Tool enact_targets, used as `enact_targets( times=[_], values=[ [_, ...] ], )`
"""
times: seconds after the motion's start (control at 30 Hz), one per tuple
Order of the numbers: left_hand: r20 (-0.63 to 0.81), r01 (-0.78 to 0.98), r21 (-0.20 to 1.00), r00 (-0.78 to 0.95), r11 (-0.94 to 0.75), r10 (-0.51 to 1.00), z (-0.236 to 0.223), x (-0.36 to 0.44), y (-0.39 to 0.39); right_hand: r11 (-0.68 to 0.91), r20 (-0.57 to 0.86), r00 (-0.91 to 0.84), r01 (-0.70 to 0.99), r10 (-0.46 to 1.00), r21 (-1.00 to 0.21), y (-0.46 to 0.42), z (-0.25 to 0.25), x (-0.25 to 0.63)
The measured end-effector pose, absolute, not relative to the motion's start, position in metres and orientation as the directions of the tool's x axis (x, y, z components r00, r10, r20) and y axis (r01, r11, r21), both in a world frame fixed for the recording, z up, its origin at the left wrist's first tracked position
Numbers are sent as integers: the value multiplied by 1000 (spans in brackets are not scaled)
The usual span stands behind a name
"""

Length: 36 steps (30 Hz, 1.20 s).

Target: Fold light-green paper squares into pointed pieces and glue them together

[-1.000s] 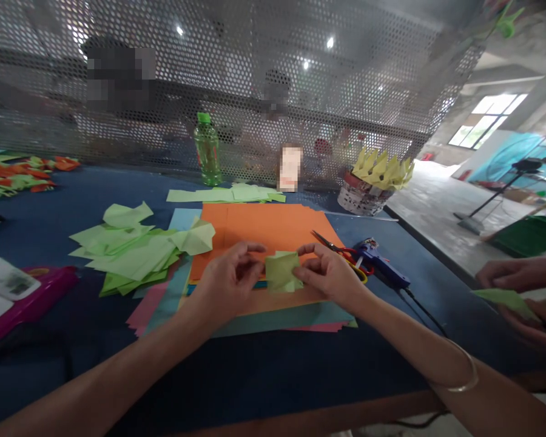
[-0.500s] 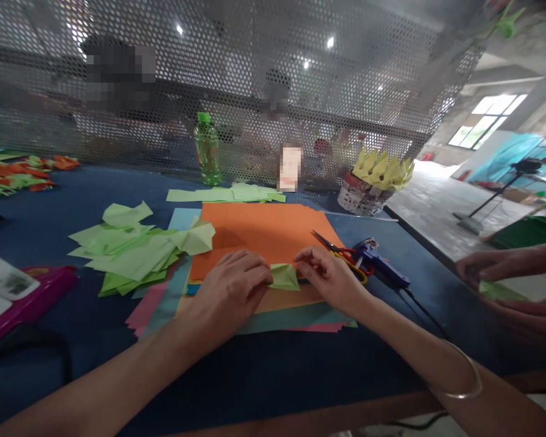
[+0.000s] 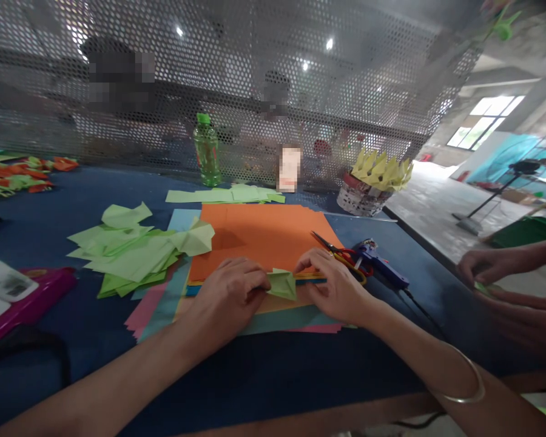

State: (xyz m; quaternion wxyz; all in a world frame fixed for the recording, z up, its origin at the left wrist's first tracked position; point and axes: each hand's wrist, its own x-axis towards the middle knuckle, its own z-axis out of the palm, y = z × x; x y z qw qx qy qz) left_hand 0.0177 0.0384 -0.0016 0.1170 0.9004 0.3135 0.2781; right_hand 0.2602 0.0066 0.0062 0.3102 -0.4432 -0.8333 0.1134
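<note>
- Our left hand pinches a small, folded, pale-green paper piece.
- We see it over an orange-topped coloured-paper stack.
- Our right hand, thumb and forefinger apart, nears its right end.

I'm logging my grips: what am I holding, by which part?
Your left hand pinches the folded green paper at its left end; whether your right hand touches it is unclear.

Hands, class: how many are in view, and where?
4: the person's left hand, holding a folded green paper; their right hand, beside its right edge; and a co-worker's upper hand and lower hand at far right. Others may be hidden behind the perforated grey metal screen.
</note>
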Motion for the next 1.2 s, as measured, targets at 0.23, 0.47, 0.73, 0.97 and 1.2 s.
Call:
enact_targets(
  times=[0.23,0.47,0.73,0.97,1.2],
  values=[
    [420,512,389,642,-766,642,0,19,36,548,382,-415,750,826,-370,4,9,259],
    [422,506,401,638,-763,645,-2,19,37,570,334,-470,745,817,-347,1,12,253],
    [402,514,407,641,-755,653,-3,18,36,597,345,-494,725,798,-343,0,15,254],
    [407,520,386,645,-762,647,1,19,34,599,343,-495,713,799,-365,-3,18,252],
    [400,521,377,654,-766,642,3,20,31,600,353,-495,732,794,-323,0,8,249]
  ],
)
